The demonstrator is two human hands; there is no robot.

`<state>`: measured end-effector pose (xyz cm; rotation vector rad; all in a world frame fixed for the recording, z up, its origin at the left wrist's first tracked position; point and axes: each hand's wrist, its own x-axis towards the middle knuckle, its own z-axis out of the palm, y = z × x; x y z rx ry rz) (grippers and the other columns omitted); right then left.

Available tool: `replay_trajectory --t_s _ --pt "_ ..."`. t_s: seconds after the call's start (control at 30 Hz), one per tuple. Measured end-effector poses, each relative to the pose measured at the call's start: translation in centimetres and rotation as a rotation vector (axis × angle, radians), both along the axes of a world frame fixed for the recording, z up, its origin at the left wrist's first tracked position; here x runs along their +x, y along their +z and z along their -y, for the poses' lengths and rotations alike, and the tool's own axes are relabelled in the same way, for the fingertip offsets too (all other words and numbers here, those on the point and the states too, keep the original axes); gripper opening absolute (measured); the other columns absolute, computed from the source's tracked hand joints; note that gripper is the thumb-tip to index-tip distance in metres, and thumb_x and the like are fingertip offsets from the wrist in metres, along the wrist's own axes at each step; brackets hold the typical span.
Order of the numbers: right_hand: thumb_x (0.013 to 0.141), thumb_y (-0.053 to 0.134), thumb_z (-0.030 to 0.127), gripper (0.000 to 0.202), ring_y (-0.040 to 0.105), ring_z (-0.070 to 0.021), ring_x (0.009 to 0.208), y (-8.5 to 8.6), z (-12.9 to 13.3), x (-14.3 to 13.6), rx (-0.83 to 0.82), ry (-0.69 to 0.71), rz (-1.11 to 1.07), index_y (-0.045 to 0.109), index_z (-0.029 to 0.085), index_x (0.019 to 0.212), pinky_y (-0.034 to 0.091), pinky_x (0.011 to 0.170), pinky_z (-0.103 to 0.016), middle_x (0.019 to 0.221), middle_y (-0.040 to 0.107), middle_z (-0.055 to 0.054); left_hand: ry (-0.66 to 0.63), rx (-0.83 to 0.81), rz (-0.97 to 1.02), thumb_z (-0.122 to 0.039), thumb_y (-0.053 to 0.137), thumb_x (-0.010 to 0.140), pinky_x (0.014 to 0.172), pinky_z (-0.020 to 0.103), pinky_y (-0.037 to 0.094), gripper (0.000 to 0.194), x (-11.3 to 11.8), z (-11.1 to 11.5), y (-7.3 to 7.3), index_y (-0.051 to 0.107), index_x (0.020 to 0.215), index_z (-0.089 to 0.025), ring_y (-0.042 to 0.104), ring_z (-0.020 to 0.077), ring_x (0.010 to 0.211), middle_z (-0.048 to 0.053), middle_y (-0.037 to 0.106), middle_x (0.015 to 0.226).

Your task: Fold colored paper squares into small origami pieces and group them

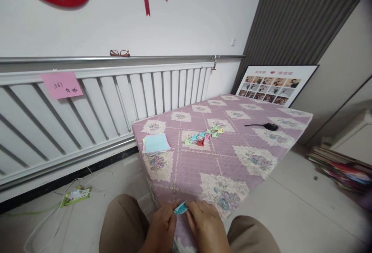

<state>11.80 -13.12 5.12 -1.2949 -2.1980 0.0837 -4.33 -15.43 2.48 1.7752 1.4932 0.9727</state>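
Note:
A small folded piece of blue paper [180,208] is pinched between my two hands at the near edge of the cloth-covered table [186,167]. My left hand [163,222] grips its left end with thumb and fingers. On the right end, my right hand [205,222] holds it with the fingertips. Farther back on the cloth lie several small folded paper pieces [200,142] in green, blue, pink, red and yellow. To their left rests a stack of square paper sheets [157,143], light blue on top.
A black round object with a thin handle or cord [271,126] lies on the table's right part. Behind stand a white radiator [162,94] and a photo board [270,84]. A power strip [77,195] with cables is on the floor at left.

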Motion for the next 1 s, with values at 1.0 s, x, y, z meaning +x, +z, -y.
replay_trajectory --t_s 1.0 --pt "0.077 0.050 0.011 0.013 0.057 -0.0127 0.075 0.9 -0.3 1.2 -0.480 0.364 -0.249 0.055 0.022 0.078 0.041 0.071 -0.022 0.080 0.063 0.003 -0.259 0.204 -0.006 -0.014 0.043 0.090 0.089 0.031 0.048 0.034 -2.3 -0.9 3.4 0.061 0.116 -0.022 0.058 0.0182 0.102 0.009 0.060 0.111"
